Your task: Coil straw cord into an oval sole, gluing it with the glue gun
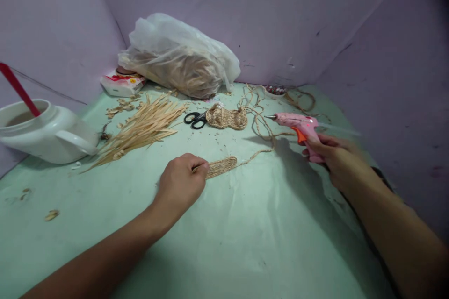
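My left hand point(184, 177) is closed on one end of a flat, narrow strip of coiled twine point(222, 167) on the pale green table. From the strip's right end a length of twine point(259, 153) runs up to loose loops at the back. Raised above the table on the right, my right hand point(324, 152) grips a pink glue gun point(296, 121) with an orange trigger; its metal nozzle points left, and a clear glue stick shows behind it. Beyond the strip lies a larger woven twine piece point(228, 118), with black-handled scissors point(197, 120) against its left side.
Dried strips point(147, 124) are heaped left of the scissors. A white pot point(66, 138) with a red stick stands far left. At the back are a plastic bag point(185, 60), a small box point(122, 85) and a dish of beads point(276, 91). Scraps dot the green table point(228, 243).
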`<state>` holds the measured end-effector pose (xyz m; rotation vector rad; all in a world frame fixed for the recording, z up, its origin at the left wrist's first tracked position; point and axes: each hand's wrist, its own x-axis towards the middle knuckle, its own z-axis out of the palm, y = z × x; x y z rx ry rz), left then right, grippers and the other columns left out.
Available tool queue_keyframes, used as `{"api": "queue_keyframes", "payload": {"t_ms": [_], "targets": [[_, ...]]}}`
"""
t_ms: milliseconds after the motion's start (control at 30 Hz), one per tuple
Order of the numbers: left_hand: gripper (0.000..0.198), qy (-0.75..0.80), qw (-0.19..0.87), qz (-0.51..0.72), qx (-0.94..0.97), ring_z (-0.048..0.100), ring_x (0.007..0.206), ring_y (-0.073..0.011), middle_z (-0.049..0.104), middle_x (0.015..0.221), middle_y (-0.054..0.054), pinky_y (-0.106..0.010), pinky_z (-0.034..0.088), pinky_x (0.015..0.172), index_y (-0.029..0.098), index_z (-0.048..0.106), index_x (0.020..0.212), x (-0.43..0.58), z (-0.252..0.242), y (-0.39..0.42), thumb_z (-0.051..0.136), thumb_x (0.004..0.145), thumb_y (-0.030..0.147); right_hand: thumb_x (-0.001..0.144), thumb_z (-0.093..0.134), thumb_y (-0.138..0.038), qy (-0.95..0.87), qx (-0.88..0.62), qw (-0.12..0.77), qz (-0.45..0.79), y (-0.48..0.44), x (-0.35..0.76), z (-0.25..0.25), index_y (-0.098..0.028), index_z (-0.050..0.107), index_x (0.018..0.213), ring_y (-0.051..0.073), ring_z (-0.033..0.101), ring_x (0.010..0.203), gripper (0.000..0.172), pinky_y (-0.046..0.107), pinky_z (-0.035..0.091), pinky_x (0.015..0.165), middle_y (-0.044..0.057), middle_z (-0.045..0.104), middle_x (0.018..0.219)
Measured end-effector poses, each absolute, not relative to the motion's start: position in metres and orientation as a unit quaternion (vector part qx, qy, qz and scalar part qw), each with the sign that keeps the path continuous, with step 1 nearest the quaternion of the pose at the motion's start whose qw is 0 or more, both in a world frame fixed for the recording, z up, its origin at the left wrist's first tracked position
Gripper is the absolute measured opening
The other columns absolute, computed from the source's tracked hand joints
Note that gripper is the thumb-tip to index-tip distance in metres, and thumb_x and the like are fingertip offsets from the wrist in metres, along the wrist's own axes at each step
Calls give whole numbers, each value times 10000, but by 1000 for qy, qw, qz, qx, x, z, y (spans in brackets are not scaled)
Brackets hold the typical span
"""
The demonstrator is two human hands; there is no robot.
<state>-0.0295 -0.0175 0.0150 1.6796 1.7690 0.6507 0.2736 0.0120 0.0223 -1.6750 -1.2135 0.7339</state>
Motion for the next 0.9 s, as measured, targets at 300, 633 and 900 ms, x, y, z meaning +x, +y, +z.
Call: {"api": "queue_keyframes", "payload": {"t_ms": [300,633,900], "targets": [[243,659,291,230,655,591,749,-182,674,860,-17,-323,455,747,211,684,730,-30,14,-19,465,790,299,707,606,-406,-501,-787,337,126,57,299,9,-223,606,575,200,462,505,226,343,349,503,-8,425,463],[239,648,285,213,673,597,768,-174,659,879,-2,-318,469,766,223,705,801,-30,16,-20,473,820,279,792,631,-265,-805,-449,360,144,13,191,31,-244,560,1147,256,591,995,363,439,476,867,81,628,1129],[285,635,177,168,733,547,1006,-244,645,1067,-48,-385,482,809,229,671,1036,-29,18,-26,500,816,291,811,615,-207,-859,-387,260,213,3,165,5,-210,468,1270,250,553,993,482,461,426,888,92,649,1094]]}}
